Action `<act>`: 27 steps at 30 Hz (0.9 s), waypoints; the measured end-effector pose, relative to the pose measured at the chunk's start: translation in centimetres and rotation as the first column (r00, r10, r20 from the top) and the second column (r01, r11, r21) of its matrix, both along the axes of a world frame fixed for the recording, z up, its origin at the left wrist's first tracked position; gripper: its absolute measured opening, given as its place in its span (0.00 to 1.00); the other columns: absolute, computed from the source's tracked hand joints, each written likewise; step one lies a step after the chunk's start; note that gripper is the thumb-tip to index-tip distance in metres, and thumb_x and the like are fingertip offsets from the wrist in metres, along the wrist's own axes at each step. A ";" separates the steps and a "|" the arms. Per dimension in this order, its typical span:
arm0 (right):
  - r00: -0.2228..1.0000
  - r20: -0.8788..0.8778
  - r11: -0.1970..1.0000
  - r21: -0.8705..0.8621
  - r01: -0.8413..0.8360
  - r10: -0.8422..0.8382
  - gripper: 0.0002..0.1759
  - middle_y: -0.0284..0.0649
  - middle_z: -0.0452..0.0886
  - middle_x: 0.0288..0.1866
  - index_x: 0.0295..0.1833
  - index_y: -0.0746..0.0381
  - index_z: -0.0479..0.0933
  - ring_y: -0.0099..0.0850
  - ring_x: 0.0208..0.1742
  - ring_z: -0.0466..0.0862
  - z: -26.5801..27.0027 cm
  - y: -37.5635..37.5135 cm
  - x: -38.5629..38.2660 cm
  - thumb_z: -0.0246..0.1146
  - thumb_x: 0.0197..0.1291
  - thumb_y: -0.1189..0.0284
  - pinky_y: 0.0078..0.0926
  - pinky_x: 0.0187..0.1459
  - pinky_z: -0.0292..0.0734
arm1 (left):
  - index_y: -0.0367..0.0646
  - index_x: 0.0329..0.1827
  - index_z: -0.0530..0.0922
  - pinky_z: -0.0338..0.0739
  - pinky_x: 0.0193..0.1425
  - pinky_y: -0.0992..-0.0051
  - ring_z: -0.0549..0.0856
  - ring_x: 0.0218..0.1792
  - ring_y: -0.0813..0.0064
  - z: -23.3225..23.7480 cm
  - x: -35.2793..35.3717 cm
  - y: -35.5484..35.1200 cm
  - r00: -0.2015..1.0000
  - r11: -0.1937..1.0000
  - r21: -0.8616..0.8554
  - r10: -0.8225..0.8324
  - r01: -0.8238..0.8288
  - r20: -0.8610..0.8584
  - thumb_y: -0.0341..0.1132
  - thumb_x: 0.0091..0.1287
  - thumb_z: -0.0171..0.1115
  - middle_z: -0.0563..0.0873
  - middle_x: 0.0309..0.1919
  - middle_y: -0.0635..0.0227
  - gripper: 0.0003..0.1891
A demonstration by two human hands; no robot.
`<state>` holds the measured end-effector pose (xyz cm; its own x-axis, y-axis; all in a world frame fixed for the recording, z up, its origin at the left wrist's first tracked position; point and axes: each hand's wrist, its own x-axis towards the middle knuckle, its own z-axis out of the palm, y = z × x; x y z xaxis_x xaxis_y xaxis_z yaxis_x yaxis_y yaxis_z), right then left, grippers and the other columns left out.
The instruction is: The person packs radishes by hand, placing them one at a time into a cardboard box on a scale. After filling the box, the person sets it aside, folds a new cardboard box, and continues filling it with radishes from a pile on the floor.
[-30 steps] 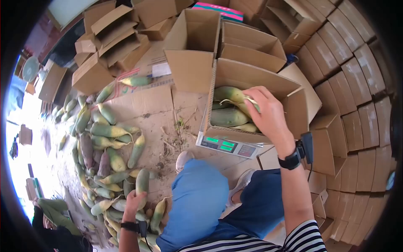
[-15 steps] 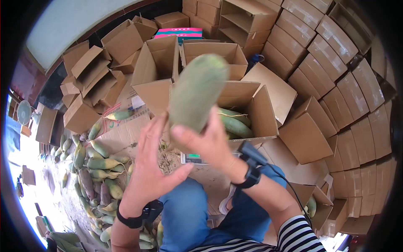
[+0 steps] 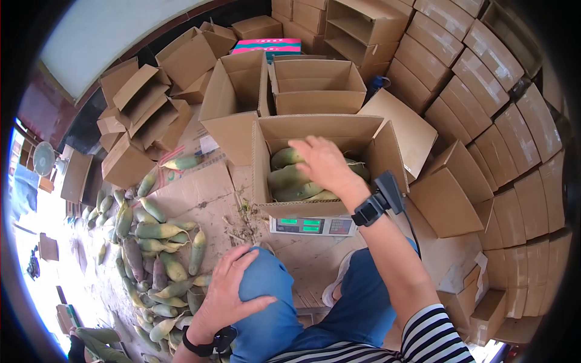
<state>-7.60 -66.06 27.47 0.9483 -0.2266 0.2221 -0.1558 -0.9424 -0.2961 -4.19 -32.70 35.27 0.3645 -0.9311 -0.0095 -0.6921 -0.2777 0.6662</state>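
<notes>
An open cardboard box (image 3: 266, 154) stands on a digital scale (image 3: 311, 225) with green digits. Several long green vegetables (image 3: 289, 178) lie inside it. My right hand (image 3: 327, 163) reaches into the box, palm down over the vegetables, fingers spread; I cannot see anything gripped in it. A black device is strapped at that wrist. My left hand (image 3: 227, 293) rests flat on my left knee in blue trousers, fingers apart, holding nothing. A pile of the same green vegetables (image 3: 154, 248) lies on the floor to the left of my knee.
More open, empty cardboard boxes (image 3: 311, 81) stand behind the one on the scale. Stacked closed boxes (image 3: 484, 91) wall the right side. Loose boxes (image 3: 142, 115) lie at the upper left. Flattened cardboard (image 3: 193, 199) covers the floor. A fan (image 3: 43, 158) is at far left.
The vegetable held up in both hands half a second ago is gone from them. My right hand has moved down into the box; my left hand has dropped onto my knee.
</notes>
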 end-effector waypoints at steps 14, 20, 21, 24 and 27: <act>0.994 -0.048 0.991 0.093 0.101 -0.097 0.16 0.48 0.80 0.47 0.54 0.63 0.78 0.49 0.48 0.82 3.7 0.1 -5.3 0.62 0.63 0.68 0.43 0.51 0.78 | 0.38 0.69 0.70 0.63 0.74 0.59 0.71 0.69 0.53 -0.2 1.8 3.6 0.991 0.992 -0.066 0.100 -0.106 -0.089 0.46 0.46 0.79 0.72 0.68 0.52 0.46; 0.985 -0.121 0.989 0.077 0.130 -0.120 0.17 0.48 0.81 0.48 0.56 0.63 0.77 0.50 0.49 0.81 3.2 0.0 -5.1 0.62 0.63 0.68 0.43 0.52 0.77 | 0.37 0.67 0.71 0.65 0.71 0.63 0.74 0.67 0.62 -4.8 4.7 6.4 0.674 0.799 -0.176 0.342 -0.576 -0.655 0.53 0.74 0.53 0.76 0.65 0.58 0.30; 0.987 -0.122 0.990 0.077 0.118 -0.108 0.17 0.48 0.81 0.48 0.56 0.63 0.77 0.50 0.49 0.81 3.2 0.0 -5.0 0.62 0.63 0.68 0.43 0.52 0.77 | 0.36 0.66 0.72 0.66 0.70 0.65 0.75 0.66 0.63 -6.6 5.9 7.4 0.644 0.760 -0.067 0.496 -0.646 -0.583 0.52 0.78 0.46 0.77 0.63 0.60 0.28; 0.993 -0.091 0.995 0.067 0.080 -0.073 0.17 0.49 0.80 0.49 0.55 0.62 0.76 0.50 0.51 0.81 2.6 -0.5 -5.3 0.62 0.63 0.68 0.43 0.53 0.77 | 0.35 0.58 0.77 0.73 0.63 0.68 0.81 0.57 0.63 -16.0 8.4 12.2 0.703 0.758 0.243 0.652 -0.605 -0.284 0.47 0.75 0.55 0.83 0.50 0.57 0.23; 0.993 -0.114 0.999 0.009 0.043 -0.042 0.17 0.48 0.80 0.49 0.54 0.61 0.76 0.50 0.52 0.80 1.7 -1.1 -5.6 0.62 0.62 0.67 0.43 0.53 0.76 | 0.37 0.57 0.79 0.78 0.55 0.64 0.85 0.49 0.57 -25.8 7.6 18.3 0.824 0.806 0.324 0.554 -0.495 -0.119 0.46 0.66 0.66 0.85 0.46 0.50 0.24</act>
<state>-13.17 -67.16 29.20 0.9568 -0.2691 0.1106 -0.2288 -0.9307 -0.2852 3.46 -14.38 9.50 0.7588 -0.5468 -0.3538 -0.2496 -0.7459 0.6175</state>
